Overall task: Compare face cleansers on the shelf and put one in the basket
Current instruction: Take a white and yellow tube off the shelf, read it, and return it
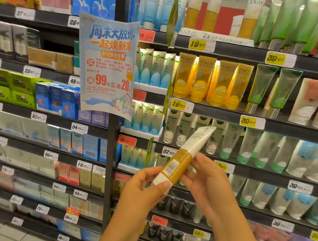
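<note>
Held item: white and mustard-yellow plastic cleanser tube [184,157], tilted, white cap end low at the left, crimped end high at the right, barcode facing the camera.
Left hand [145,184]: fingers curled round the white cap end of the tube, thumb pressed on the cap.
Right hand [205,178]: fingers wrapped behind the yellow middle of the tube, gripping it from the right.
Position: tube in front of the black metal store shelf [222,114], apart from it.
Shelf stock: yellow POND'S tubes [202,80] on the second row, green translucent tubes [272,88] just beside them.
Price tags: yellow 19.90 label [178,104] under the POND'S row.
Hanging sign: pale blue promotional poster [107,66] on the black upright.
</note>
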### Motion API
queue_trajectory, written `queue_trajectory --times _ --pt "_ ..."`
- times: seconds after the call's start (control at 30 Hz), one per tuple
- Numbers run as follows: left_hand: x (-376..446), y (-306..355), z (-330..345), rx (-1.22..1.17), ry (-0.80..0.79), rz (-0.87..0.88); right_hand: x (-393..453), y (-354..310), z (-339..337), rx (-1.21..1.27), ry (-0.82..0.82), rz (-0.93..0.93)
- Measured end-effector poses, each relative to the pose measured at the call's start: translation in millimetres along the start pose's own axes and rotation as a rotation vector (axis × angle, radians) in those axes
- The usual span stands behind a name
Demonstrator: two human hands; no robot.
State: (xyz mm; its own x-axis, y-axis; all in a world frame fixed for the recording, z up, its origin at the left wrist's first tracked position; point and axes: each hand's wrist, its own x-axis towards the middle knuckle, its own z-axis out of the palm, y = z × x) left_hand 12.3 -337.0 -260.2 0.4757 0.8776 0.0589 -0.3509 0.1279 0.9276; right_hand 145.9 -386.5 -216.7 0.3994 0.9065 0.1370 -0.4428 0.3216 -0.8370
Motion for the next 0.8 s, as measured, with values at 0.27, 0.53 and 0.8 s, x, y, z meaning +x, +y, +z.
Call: queue_trajectory --times 0.27,0.53,0.8 --pt "-5.5 8.3 0.7 -0.47 -0.164 -0.314 1.7 -1.0 -6.1 0.037 -0.006 0.024" --pt "-14.5 21.1 8.3 -0.57 -0.361 -0.416 0.0 -4.1 -4.9 0.074 0.026 0.083" --pt "-16.3 25.4 24.8 -0.621 -0.403 -0.495 -7.1 -14.8 -8.0 0.058 0.152 0.159"
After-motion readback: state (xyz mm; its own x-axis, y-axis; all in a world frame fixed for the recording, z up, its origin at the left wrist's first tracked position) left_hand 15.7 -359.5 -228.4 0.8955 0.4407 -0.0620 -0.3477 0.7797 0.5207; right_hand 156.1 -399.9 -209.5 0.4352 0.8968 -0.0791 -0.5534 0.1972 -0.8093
